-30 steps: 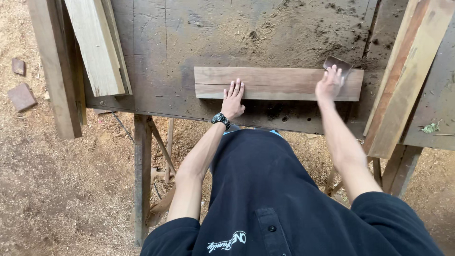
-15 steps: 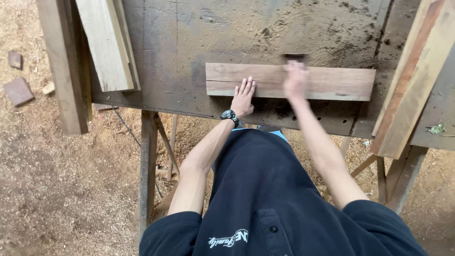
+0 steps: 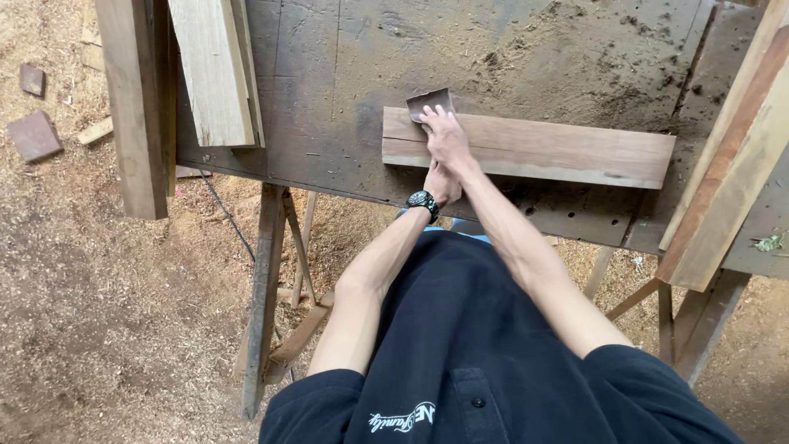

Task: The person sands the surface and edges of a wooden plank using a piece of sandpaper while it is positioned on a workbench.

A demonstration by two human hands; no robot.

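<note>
Board: a reddish-brown wooden plank (image 3: 542, 148) lies flat and crosswise on the workbench, in the upper centre and right of the frame, its long edges running left to right.
Far left of frame: sawdust-covered ground (image 3: 99, 312) with a few dark brick pieces (image 3: 33, 136) at the upper left, well apart from the bench.
Upper left: a thick upright beam (image 3: 131, 107) and a paler plank (image 3: 215, 70) rest against the bench's left end, apart from the board being worked.
Workbench: a dark, worn top (image 3: 329, 99) dusted with sawdust, on splayed wooden legs (image 3: 263, 296); it gives the board a flat bed at arm height.
Left hand: the left hand (image 3: 442, 182), with a black wristwatch (image 3: 422, 201), sits at the board's near edge, mostly hidden behind the other forearm. It looks placed to steady the board, though I cannot tell how firmly it presses.
Right hand: the right hand (image 3: 445, 136) is flat on the board's left end, fingers pressed down on a small dark sheet of sandpaper (image 3: 429, 102) that sticks out past the far edge. The flat palm likely spreads pressure across the sheet.
Hands together: close, the right arm crossing over the left wrist.
Right of frame: long reddish timbers (image 3: 723, 181) lean diagonally across the bench's right end, their lower ends just beside the board's right end.
Containers: none visible; nothing holds tools or parts.
Lower frame: the person's dark shirt (image 3: 485, 362).
</note>
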